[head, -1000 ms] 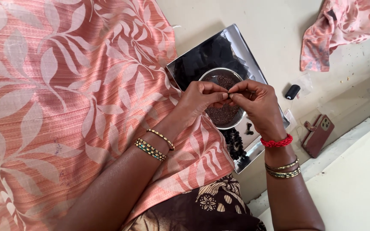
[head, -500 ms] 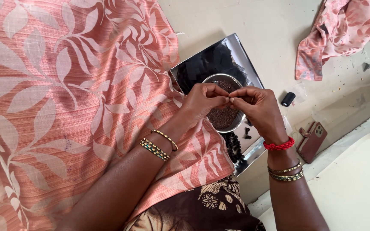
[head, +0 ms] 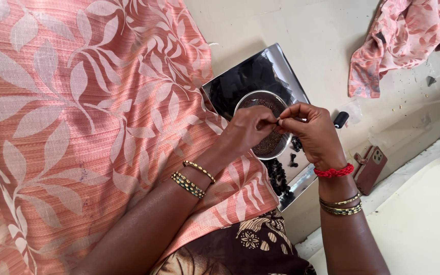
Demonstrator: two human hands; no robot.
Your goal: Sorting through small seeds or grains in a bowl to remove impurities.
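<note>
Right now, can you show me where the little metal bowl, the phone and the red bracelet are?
metal bowl point(head: 270, 146): head view, on the dark contents inside it.
phone point(head: 372, 169): head view, middle of its reddish-brown back.
red bracelet point(head: 334, 172): head view, on the band across the right wrist.

Pale, speckled concrete floor point(head: 301, 30)

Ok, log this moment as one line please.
left hand pinched | right hand pinched | fingertips meet over steel bowl of dark beads | bowl on tray
</note>
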